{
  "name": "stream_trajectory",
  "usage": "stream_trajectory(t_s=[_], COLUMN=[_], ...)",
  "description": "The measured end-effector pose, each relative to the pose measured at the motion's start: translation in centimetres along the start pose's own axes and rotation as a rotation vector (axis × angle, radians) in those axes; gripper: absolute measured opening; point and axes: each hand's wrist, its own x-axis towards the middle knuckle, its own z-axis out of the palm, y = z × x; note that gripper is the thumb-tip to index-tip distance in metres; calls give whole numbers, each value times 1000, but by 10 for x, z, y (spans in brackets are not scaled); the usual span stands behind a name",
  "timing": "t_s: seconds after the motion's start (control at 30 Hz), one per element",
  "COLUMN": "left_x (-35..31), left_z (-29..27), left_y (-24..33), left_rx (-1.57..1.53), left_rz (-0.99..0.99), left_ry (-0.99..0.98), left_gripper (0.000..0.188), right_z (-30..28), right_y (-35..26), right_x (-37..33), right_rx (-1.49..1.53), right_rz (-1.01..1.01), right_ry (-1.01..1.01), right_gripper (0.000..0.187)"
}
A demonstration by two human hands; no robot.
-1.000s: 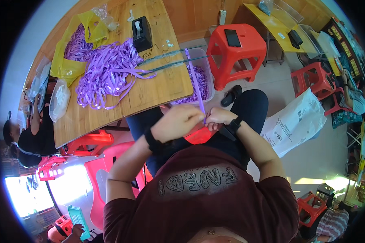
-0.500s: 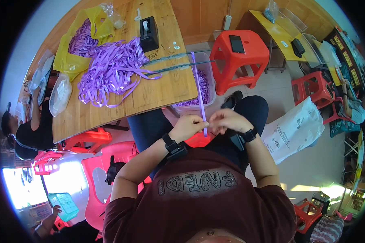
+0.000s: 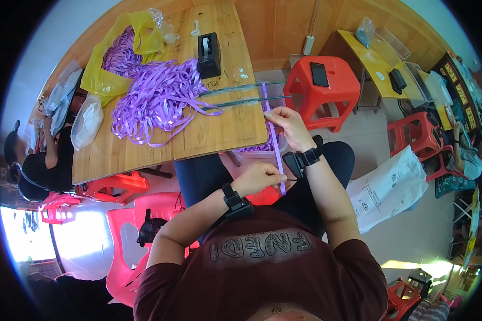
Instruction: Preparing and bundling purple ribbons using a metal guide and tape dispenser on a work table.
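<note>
A narrow purple ribbon (image 3: 278,152) hangs from two dark thin rods (image 3: 273,98) that jut past the table's right edge. My left hand (image 3: 258,180) pinches its lower end just above my lap. Higher up, the fingers of my right hand (image 3: 290,126) are closed at the ribbon close to the table edge. Below the rods stands a clear plastic tub (image 3: 285,140) with purple ribbon pieces in it, partly hidden by my right hand. On the table lies a loose heap of purple ribbon (image 3: 158,101).
The wooden table (image 3: 214,140) also carries a yellow plastic bag (image 3: 97,72) of ribbon and a black tape dispenser (image 3: 209,56). A red stool (image 3: 332,88) with a phone (image 3: 319,74) stands beyond the tub. At right is a white sack (image 3: 391,187). Another person (image 3: 43,160) sits at left.
My right hand has moved up and away along the ribbon, from beside my left hand to near the table edge. My left hand still holds the ribbon, slightly lower in view.
</note>
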Motion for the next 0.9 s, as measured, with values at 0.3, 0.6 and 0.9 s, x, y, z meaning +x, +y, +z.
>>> stream_trajectory(t_s=[0.3, 0.6, 0.9], left_x=[-16, -50, -67], left_z=[-3, 2, -10], left_y=[27, 68, 129], left_rx=[90, 335, -125], left_rz=[-13, 386, 226], left_ry=[-98, -153, -177], left_gripper=[19, 20, 21], right_z=[5, 17, 18], right_y=[2, -31, -70], right_x=[10, -35, -80], right_rx=[-281, -318, -893], right_rz=[-239, -26, -710], right_ry=[194, 93, -241], right_gripper=[20, 26, 24])
